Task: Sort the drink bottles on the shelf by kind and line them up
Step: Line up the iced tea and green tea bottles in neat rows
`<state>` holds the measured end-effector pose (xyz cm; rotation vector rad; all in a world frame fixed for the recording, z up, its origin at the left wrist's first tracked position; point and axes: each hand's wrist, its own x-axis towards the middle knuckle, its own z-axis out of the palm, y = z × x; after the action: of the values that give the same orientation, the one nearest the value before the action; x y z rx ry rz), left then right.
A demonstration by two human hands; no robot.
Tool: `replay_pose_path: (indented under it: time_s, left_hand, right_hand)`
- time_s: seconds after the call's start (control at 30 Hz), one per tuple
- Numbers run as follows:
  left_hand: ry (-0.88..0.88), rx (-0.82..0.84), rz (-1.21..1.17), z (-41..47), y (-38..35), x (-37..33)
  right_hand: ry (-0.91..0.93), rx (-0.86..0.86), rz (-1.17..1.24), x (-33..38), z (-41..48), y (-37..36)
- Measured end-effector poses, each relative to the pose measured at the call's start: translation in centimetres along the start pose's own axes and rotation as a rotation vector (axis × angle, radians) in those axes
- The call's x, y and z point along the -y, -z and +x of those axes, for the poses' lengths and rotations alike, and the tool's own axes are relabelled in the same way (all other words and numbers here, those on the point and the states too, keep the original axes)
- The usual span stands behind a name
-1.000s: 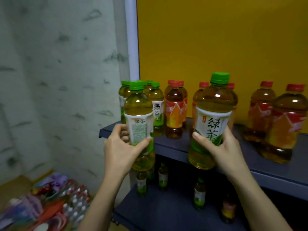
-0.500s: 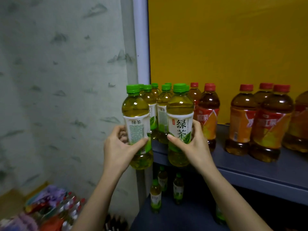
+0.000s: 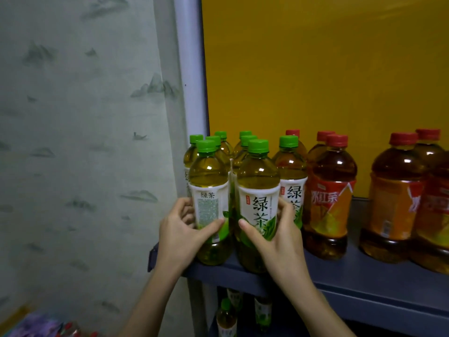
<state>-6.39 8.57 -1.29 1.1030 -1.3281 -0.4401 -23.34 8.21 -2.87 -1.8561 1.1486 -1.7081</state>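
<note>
**Item 1.** A grey wall [image 3: 73,142] with faint dark markings filled the left. Blurred coloured packets [image 3: 43,328] lay at its foot.

**Item 2.** A white post [image 3: 189,93] stood upright at the left end of the shelf [image 3: 364,276].

**Item 3.** The left hand [image 3: 179,237] had its fingers [image 3: 187,210] curled round the white label of the left green-tea bottle [image 3: 209,173], with the thumb across the front. The bottle was upright and its green cap was on. It held pale yellow-green liquid up to the shoulder. Its base was at the shelf's front left corner; whether it rested there or was held just clear could not be told.

**Item 4.** The right hand [image 3: 279,242] had its fingers [image 3: 284,210] wrapped round the label of the right green-tea bottle [image 3: 258,181], with the thumb in front. This bottle was upright and capped, with the same pale tea at the same level. It stood just beside the first, at the shelf's front edge.

**Item 5.** Six more green-capped bottles [image 3: 290,171] stood packed close behind and to the right of the held pair. All were sealed and held the same pale tea.

**Item 6.** Small green-capped bottles [image 3: 227,317] stood upright on the level below, dimly lit.

**Item 7.** Several red-capped bottles [image 3: 332,190] with red-and-orange labels stood on the shelf's right part. They held dark amber liquid. The nearest stood against the green group.

**Item 8.** A yellow back panel [image 3: 315,69] rose behind all the bottles.
</note>
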Motion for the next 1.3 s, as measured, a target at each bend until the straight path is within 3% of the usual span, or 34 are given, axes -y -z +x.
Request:
replay_pose_path:
  time_s: [0.33, 0.7, 0.93, 1.03, 1.17, 1.3]
  left_hand:
    - [-0.013, 0.201, -0.053, 2.3, -0.5, 2.4]
    - [-0.09, 0.157, -0.018, 3.6, -1.5, 3.4]
    - [-0.183, 0.15, 0.2, 3.6, -1.3, 3.5]
    - [-0.239, 0.042, 0.276, 2.7, -1.6, 2.3]
    - [-0.439, -0.134, 0.175, 0.4, -2.3, -0.2]
    - [-0.625, 0.03, 0.055, -2.0, -5.2, -2.7]
  right_hand:
    - [-0.041, -0.117, -0.218, -0.3, 0.5, -1.6]
    - [-0.108, -0.179, -0.4, -0.4, 1.3, -3.1]
    - [-0.131, -0.169, -0.63, 1.2, 1.7, -2.1]
    - [-0.156, -0.123, -0.757, 2.1, 1.9, -1.1]
    - [-0.138, -0.109, -0.836, 3.4, 0.7, 2.0]
    - [-0.121, -0.189, -0.812, 3.7, -1.2, 7.4]
